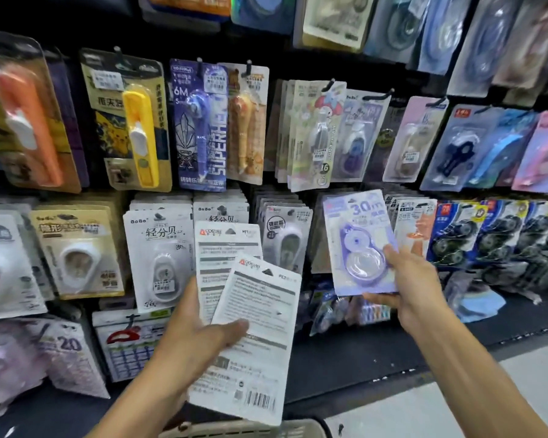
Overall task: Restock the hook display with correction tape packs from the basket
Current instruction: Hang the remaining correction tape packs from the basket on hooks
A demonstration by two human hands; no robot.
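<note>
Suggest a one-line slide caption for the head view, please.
Right hand lifts a purple correction tape pack toward the hook display; left hand holds two more packs.

Both bare forearms reach forward and up from the bottom edge of the view. The left hand point(200, 327) sits lower and nearer the middle, palm turned inward, its thumb pressed flat across the front of what it grips while the fingers curl out of sight behind. The right hand point(415, 286) is raised higher and further right, wrist bent slightly, thumb and fingertips pinched together on the lower right corner of its load.
</note>
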